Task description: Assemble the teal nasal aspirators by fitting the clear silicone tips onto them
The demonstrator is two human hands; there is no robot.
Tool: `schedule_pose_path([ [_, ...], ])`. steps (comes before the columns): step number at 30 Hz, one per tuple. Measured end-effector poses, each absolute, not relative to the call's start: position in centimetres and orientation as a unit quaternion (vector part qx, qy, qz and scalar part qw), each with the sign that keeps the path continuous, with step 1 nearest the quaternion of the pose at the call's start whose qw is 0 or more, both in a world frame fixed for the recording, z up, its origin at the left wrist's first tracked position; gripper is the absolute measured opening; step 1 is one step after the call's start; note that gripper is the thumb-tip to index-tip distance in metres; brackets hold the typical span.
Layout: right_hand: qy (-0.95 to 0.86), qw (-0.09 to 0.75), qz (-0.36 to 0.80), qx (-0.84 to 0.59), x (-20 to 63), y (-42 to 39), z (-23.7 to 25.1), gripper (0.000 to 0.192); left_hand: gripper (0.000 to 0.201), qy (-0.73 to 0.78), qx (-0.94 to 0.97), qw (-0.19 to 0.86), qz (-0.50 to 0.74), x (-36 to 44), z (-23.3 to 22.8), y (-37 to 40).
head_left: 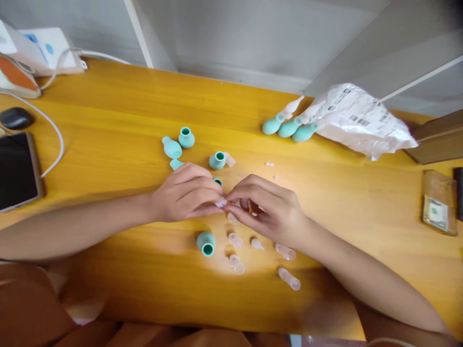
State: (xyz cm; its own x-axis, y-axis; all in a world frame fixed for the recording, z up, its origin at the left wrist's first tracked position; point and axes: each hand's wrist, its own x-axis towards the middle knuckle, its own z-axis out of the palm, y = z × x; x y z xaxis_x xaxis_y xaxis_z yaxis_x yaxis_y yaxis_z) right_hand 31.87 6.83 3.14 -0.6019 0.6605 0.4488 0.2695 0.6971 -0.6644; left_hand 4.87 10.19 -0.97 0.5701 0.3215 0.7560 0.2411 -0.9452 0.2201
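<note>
My left hand (188, 193) is closed in a pinch on a small translucent white plastic piece (220, 203). The fingertips of my right hand (265, 205) meet it from the other side, pinched around its edge; part of the piece is hidden by the fingers. Just behind the hands stands a teal rubber bulb (217, 160), and another is partly covered by my left fingers. Nearer to me lies one more teal bulb (206, 244) with its opening facing me. Several translucent nozzle parts (235, 240) are scattered below my right hand, among them a pointed tip (257, 243).
Three assembled teal bulbs with clear tips (290, 127) lie beside a white plastic mailing bag (361, 120). Teal bulb (186, 138) and caps (171, 148) lie back left. Tiny white pieces (269, 164) rest beyond my right hand. A tablet (20, 171) and mouse (16, 118) are left.
</note>
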Motion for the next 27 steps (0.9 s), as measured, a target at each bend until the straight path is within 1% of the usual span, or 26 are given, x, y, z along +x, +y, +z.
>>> schedule_pose_path([
  [2,-0.851,0.353,0.276,-0.273,31.83,6.86,3.14,0.014,0.025,0.162,0.882,0.045,0.44,4.99,-0.92,10.17],
  [9,-0.85,0.361,0.265,-0.279,31.71,6.8,3.13,0.014,0.018,0.158,0.885,0.019,0.438,4.9,-0.85,10.34],
  [16,-0.849,0.354,0.258,-0.295,31.73,6.74,2.98,0.02,0.023,0.204,0.878,0.058,0.429,4.68,-1.15,9.98],
  [21,-0.845,0.361,0.264,-0.294,31.78,6.73,2.75,0.028,0.022,0.21,0.869,0.083,0.441,4.73,-1.14,10.12],
  [25,-0.842,0.365,0.269,-0.293,31.84,6.79,2.75,0.029,0.027,0.217,0.862,0.103,0.447,4.73,-1.21,10.31],
  [27,-0.843,0.362,0.274,-0.289,31.85,6.86,2.74,0.029,0.027,0.22,0.86,0.106,0.448,4.72,-1.27,10.35],
])
